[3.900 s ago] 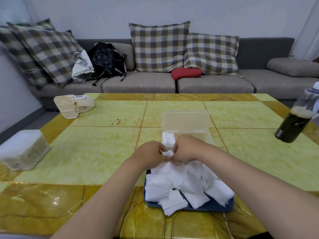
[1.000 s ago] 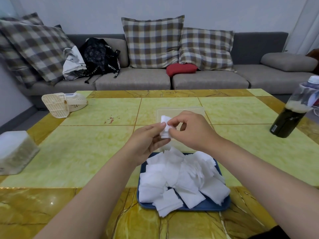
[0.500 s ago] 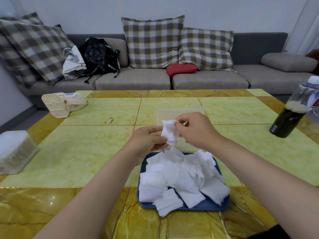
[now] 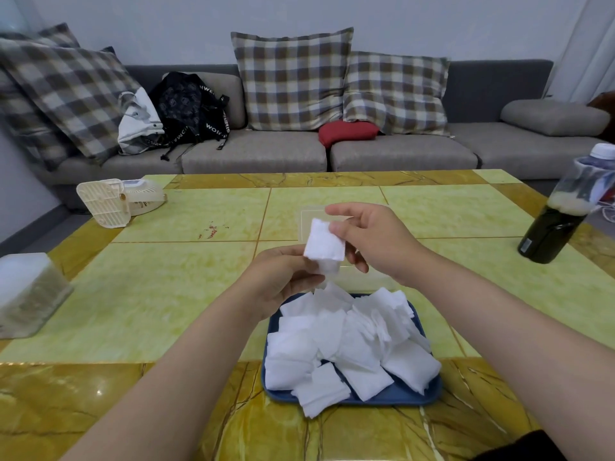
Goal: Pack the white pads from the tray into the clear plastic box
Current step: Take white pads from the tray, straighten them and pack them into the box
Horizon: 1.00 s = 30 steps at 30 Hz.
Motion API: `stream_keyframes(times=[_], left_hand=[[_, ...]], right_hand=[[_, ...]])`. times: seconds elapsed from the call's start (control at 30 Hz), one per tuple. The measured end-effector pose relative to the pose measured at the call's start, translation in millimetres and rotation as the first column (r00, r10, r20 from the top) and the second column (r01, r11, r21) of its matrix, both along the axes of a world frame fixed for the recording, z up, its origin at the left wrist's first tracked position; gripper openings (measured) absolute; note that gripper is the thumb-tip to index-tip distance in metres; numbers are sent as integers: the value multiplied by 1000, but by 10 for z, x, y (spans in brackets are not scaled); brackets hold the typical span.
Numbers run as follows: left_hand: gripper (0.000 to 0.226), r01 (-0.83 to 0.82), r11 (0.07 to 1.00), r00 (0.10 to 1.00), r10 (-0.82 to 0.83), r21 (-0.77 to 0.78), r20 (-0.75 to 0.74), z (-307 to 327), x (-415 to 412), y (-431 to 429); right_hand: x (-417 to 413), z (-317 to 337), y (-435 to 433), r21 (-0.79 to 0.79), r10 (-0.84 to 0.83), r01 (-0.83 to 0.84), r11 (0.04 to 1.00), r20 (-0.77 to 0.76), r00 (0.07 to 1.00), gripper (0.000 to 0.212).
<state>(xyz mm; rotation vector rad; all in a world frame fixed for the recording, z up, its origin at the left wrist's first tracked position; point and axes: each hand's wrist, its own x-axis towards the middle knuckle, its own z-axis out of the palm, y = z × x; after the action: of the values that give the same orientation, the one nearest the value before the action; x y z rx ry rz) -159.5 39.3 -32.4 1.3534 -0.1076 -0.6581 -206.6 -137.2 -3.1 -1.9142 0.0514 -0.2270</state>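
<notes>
Above the tray [image 4: 412, 395], both hands pinching pads [image 4: 324, 247]

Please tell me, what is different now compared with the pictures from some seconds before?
Both hands rose from the pile: the left hand and right hand now hold a small stack of white pads together above the clear plastic box. The blue tray, its pile and the dark bottle stayed as they were.

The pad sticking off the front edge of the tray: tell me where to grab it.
Pinch the overhanging corner of the pad, coming from the near side. It juts past the blue tray rim, so fingers can likely close above and below without disturbing the pile.
</notes>
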Motion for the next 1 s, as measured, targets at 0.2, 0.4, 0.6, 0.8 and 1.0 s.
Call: stream_keyframes(times=[0.2, 0.4, 0.6, 0.8, 1.0], left_hand=[[28, 83, 992, 997, -83, -99, 7, 31, -16, 7], [36, 143, 981, 989, -145, -131, 0, 58, -23, 37], [40, 97, 992, 995, -99, -83, -16, 30, -2, 46], [36, 9, 999, 1000, -10, -41, -20, -32, 52, 51], [14, -34, 998, 997, 30, 52, 72, -38, -7, 7]], right_hand=[[30, -100, -31, -358, -114, 146, 922, 111, 987, 25], [2, -121, 6, -544, -109, 264, 796, 300, 948, 15], [-40, -80, 20, -587, 22, 99, 803, 196, 980, 17], [-37, -101, 25, -574, 41, 31, 818, 112, 993, 30], [-33, -124, 12, -501, 74, -46, 864, 36, 997, 20]])
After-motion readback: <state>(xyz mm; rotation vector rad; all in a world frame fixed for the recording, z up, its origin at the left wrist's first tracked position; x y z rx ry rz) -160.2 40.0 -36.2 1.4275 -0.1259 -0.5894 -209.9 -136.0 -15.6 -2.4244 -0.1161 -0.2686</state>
